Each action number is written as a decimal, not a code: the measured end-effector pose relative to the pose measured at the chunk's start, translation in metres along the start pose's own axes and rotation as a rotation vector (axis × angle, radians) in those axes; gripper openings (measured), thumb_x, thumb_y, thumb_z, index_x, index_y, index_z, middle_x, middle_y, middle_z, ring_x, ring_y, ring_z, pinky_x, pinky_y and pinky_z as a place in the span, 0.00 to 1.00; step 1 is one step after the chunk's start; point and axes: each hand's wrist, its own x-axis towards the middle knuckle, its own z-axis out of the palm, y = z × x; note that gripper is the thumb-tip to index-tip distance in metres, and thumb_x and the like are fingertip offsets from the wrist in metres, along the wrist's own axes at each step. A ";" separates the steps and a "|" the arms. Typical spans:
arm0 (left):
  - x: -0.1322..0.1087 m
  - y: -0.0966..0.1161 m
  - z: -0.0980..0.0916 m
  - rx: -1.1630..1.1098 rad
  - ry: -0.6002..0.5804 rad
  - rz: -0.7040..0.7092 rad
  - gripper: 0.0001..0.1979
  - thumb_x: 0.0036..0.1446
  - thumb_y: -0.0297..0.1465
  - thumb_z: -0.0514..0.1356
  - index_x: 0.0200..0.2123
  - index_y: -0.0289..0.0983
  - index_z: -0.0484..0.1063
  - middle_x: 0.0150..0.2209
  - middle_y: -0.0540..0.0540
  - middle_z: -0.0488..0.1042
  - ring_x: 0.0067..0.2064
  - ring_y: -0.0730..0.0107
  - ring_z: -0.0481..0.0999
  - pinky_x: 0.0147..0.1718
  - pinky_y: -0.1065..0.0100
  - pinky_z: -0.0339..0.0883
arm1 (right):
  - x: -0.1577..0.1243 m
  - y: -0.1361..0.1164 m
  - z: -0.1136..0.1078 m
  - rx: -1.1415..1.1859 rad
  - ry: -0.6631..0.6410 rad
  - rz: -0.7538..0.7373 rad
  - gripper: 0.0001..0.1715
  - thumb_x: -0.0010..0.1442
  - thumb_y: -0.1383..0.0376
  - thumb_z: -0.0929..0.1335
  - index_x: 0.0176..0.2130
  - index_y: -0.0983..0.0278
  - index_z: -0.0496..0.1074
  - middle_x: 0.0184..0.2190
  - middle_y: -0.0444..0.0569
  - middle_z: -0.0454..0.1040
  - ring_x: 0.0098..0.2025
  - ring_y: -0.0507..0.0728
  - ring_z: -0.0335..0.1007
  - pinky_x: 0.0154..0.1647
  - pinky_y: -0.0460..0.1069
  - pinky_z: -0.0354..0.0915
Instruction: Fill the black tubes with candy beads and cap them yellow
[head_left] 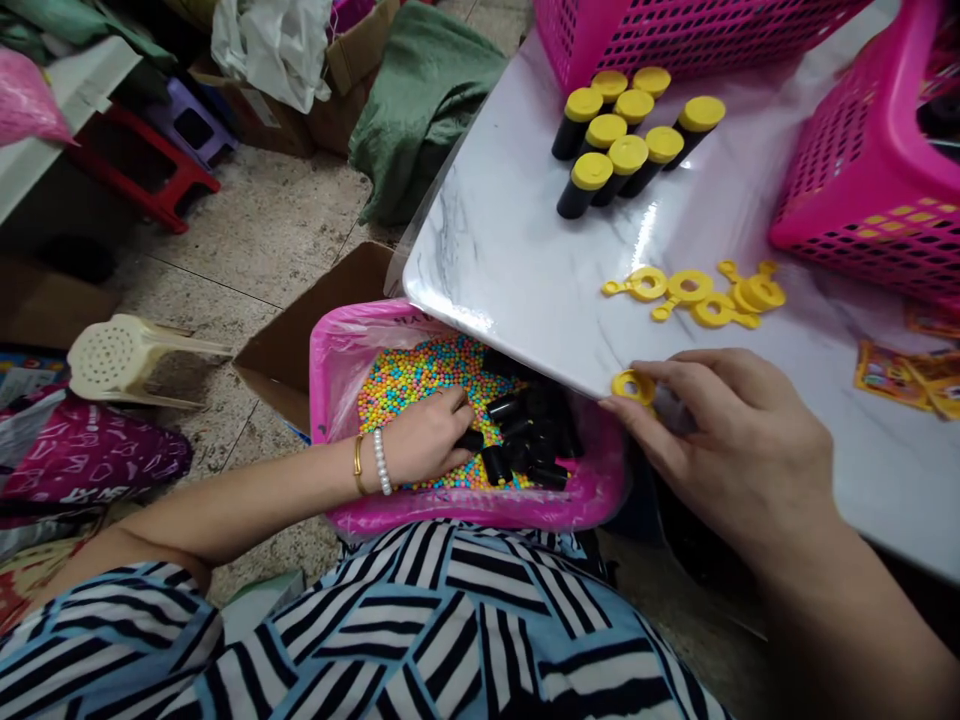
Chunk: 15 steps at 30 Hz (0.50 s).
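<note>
My left hand [429, 436] reaches into a plastic-lined pink tub [321, 385], its fingers closed on a black tube [470, 441]. Small multicoloured beads [405, 378] fill the tub's left part, and several loose black tubes [525, 430] lie on its right side. At the table's front edge, my right hand [739, 445] pinches a yellow ring-shaped cap [631, 386] between thumb and forefinger. Beyond it, several similar yellow caps [690, 288] lie in a loose cluster. Farther back, several black tubes with yellow caps [609, 150] stand upright together.
Pink baskets [847, 160] stand at the back and right of the white marbled table [510, 230]. Small orange printed packets [892, 375] lie at right. An open cardboard box [300, 335] is beside the tub. A cream stool [112, 360] and green cloth [420, 110] are on the floor.
</note>
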 end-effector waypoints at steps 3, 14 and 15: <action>0.000 -0.004 -0.007 0.106 0.063 -0.126 0.08 0.61 0.26 0.56 0.45 0.32 0.65 0.37 0.42 0.71 0.36 0.63 0.73 0.34 0.65 0.69 | 0.000 0.007 0.000 0.078 0.044 0.087 0.23 0.61 0.48 0.67 0.42 0.65 0.74 0.35 0.49 0.75 0.31 0.53 0.71 0.30 0.47 0.65; 0.002 0.006 0.006 0.246 -0.100 0.271 0.11 0.67 0.25 0.50 0.39 0.30 0.72 0.38 0.40 0.71 0.34 0.64 0.72 0.34 0.63 0.68 | 0.001 0.011 0.002 0.118 0.143 0.199 0.18 0.58 0.58 0.71 0.46 0.63 0.78 0.35 0.51 0.77 0.35 0.56 0.73 0.35 0.50 0.70; 0.003 0.005 0.006 0.236 -0.103 0.283 0.11 0.67 0.26 0.50 0.39 0.30 0.72 0.38 0.40 0.70 0.35 0.64 0.71 0.35 0.63 0.68 | 0.002 0.011 0.003 0.122 0.150 0.214 0.20 0.57 0.56 0.71 0.47 0.62 0.78 0.36 0.51 0.77 0.35 0.56 0.73 0.34 0.50 0.69</action>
